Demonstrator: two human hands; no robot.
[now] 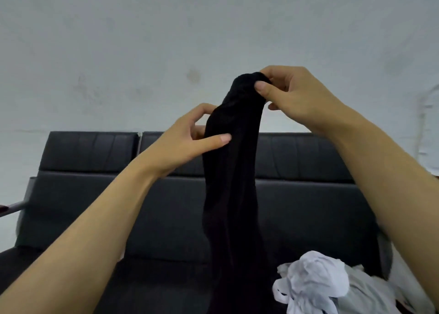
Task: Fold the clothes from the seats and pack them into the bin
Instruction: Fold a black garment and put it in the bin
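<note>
- Nearest, low on the right, a crumpled heap of white clothes (316, 283) lies on the seat: thin, soft cloth in rumpled folds, with a loose strap-like loop at its left edge and a greyer piece under its right side.
- A black garment (230, 195) hangs in a long, narrow, bunched column from the raised hands down past the bottom edge of the view, just left of the white heap. Its cloth is matte and dark, with faint lengthwise creases; what kind of garment it is cannot be told.
- The left hand (187, 145) comes up from the lower left on a bare forearm. It pinches the garment's left edge a little below the top, thumb (219, 140) laid flat across the front and fingers curled round behind.
- The right hand (292, 95) reaches in from the right, higher than the left, and grips the very top of the garment, thumb tip in front and curled fingers over the bunched end.
- Behind them stands a row of black seats (99, 195), smooth and leather-like, with stitched vertical panels on the backrests and a grey metal arm at the left end.
- Farthest is a pale, blotchy wall (166, 40).
</note>
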